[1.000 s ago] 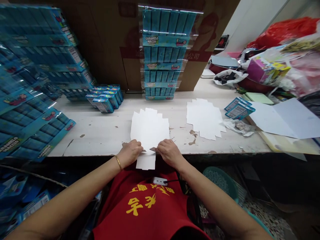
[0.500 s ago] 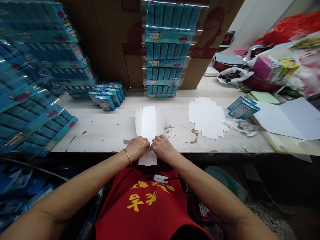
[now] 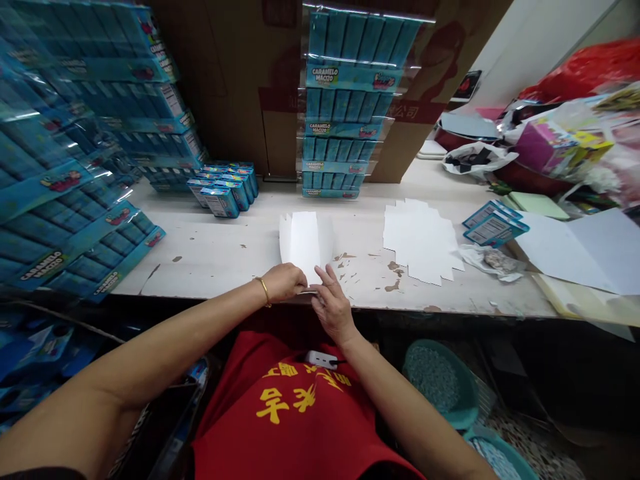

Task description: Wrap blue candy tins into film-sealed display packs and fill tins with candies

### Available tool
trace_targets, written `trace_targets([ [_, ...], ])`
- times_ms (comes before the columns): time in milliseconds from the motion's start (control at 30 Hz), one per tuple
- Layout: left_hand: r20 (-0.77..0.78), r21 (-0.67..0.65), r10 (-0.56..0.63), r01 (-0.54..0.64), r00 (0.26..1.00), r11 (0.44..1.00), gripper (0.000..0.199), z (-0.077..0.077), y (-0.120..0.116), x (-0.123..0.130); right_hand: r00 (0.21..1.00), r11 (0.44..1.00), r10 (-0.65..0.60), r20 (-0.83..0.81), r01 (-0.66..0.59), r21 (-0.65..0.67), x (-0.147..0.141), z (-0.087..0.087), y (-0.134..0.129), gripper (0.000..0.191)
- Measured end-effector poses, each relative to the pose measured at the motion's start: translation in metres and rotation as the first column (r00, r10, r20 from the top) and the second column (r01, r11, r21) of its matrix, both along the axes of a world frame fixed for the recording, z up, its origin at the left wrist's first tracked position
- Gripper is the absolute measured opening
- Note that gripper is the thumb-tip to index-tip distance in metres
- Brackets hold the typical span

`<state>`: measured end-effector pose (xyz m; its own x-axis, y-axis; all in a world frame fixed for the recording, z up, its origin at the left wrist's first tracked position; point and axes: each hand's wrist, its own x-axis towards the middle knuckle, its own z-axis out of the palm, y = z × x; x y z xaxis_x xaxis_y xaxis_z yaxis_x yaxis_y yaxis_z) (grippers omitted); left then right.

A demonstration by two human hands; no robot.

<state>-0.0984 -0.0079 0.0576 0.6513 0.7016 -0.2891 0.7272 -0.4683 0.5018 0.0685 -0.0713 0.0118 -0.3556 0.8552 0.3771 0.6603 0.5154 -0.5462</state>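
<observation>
A white cardboard piece [image 3: 305, 241] with raised side flaps lies at the table's front edge, its near end folded up. My left hand [image 3: 287, 281], with a gold bracelet at the wrist, is closed on the left part of that near end. At its right part is my right hand [image 3: 333, 303], thumb and fingers pinching the folded edge while other fingers point up. Flat white cut cardboard [image 3: 423, 240] rests on the table to the right.
Wrapped stacks of blue boxes [image 3: 65, 180] stand at left, another stack [image 3: 340, 107] at the back before a big brown carton [image 3: 225, 87]. Small blue boxes [image 3: 223, 200] sit left of centre. At right are two blue packets [image 3: 493, 225], crumpled plastic [image 3: 493, 260] and bags.
The near flap that hung over the table edge is now folded up between my hands. My right hand has turned and some of its fingers have lifted. The view has shifted slightly left.
</observation>
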Motion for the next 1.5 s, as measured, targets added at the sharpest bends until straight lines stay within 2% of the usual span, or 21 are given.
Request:
trace_targets([
  [100, 0.068, -0.139, 0.016, -0.006, 0.998, 0.990, 0.027, 0.006, 0.012, -0.004, 0.979, 0.985, -0.168, -0.117, 0.163, -0.052, -0.010, 0.002, 0.006, 0.026],
  [167, 0.084, -0.185, 0.038, -0.022, 0.996, 0.983, 0.023, 0.006, 0.016, -0.007, 0.962, 0.970, -0.234, -0.139, 0.222, -0.097, -0.014, 0.003, 0.007, 0.030],
  [233, 0.059, -0.191, 0.112, -0.099, 0.992, 0.977, 0.017, 0.002, 0.018, -0.007, 0.955, 0.961, -0.260, -0.141, 0.242, -0.132, -0.015, 0.004, 0.009, 0.034],
  [300, 0.016, -0.164, 0.210, -0.205, 0.978, 0.965, 0.019, -0.005, 0.015, -0.005, 0.956, 0.961, -0.255, -0.143, 0.236, -0.142, -0.016, 0.005, 0.010, 0.034],
  [400, 0.028, -0.028, 0.261, -0.260, 0.965, 0.965, 0.020, -0.014, 0.004, 0.000, 0.958, 0.960, -0.259, -0.120, 0.242, -0.137, -0.015, 0.007, 0.011, 0.029],
  [467, 0.044, 0.133, 0.225, -0.228, 0.973, 0.964, 0.012, -0.017, -0.005, 0.003, 0.964, 0.961, -0.256, -0.069, 0.246, -0.130, -0.014, 0.007, 0.012, 0.026],
  [533, 0.040, 0.302, 0.186, -0.190, 0.982, 0.934, 0.013, -0.015, -0.014, 0.004, 0.968, 0.960, -0.250, -0.023, 0.245, -0.133, -0.013, 0.007, 0.012, 0.025],
  [600, 0.008, 0.392, 0.163, -0.153, 0.987, 0.907, 0.014, -0.010, -0.020, 0.005, 0.970, 0.960, -0.244, -0.010, 0.241, -0.141, -0.014, 0.005, 0.011, 0.026],
  [633, -0.031, 0.393, 0.137, -0.114, 0.990, 0.913, 0.017, -0.008, -0.022, 0.006, 0.971, 0.961, -0.240, -0.013, 0.236, -0.144, -0.014, 0.004, 0.011, 0.027],
  [733, -0.175, 0.267, 0.041, 0.007, 0.984, 0.964, 0.025, -0.003, -0.022, 0.013, 0.978, 0.967, -0.209, -0.023, 0.203, -0.152, -0.015, 0.002, 0.009, 0.029],
  [867, -0.292, 0.075, 0.022, 0.000, 0.956, 0.997, 0.020, -0.001, -0.007, 0.029, 0.980, 0.967, -0.194, -0.051, 0.182, -0.177, -0.015, 0.002, 0.009, 0.033],
  [1033, -0.332, -0.126, -0.054, 0.013, 0.942, 0.992, 0.012, -0.004, 0.021, 0.037, 0.972, 0.955, -0.214, -0.093, 0.189, -0.227, -0.013, 0.002, 0.014, 0.037],
  [1167, -0.313, -0.255, -0.136, 0.054, 0.940, 0.965, 0.007, -0.007, 0.029, 0.035, 0.969, 0.949, -0.210, -0.130, 0.171, -0.263, -0.008, 0.000, 0.016, 0.040],
  [1267, -0.288, -0.263, -0.146, 0.069, 0.946, 0.962, 0.012, -0.005, 0.022, 0.033, 0.976, 0.964, -0.162, -0.144, 0.125, -0.236, 0.005, 0.011, 0.018, 0.042],
  [1367, -0.245, -0.208, -0.099, 0.047, 0.965, 0.977, 0.025, 0.001, 0.013, 0.023, 0.990, 0.986, -0.124, -0.067, 0.115, -0.125, 0.017, 0.037, 0.018, 0.043],
  [1433, -0.169, -0.126, 0.014, -0.036, 0.986, 0.991, 0.027, 0.006, 0.009, 0.009, 0.996, 0.999, -0.015, 0.089, 0.019, -0.048, 0.015, 0.054, 0.018, 0.038],
  [1500, -0.012, 0.019, 0.199, -0.199, 0.980, 0.980, 0.027, 0.008, 0.009, -0.010, 0.942, 0.990, 0.144, 0.303, -0.133, -0.055, 0.004, 0.062, 0.019, 0.028],
])
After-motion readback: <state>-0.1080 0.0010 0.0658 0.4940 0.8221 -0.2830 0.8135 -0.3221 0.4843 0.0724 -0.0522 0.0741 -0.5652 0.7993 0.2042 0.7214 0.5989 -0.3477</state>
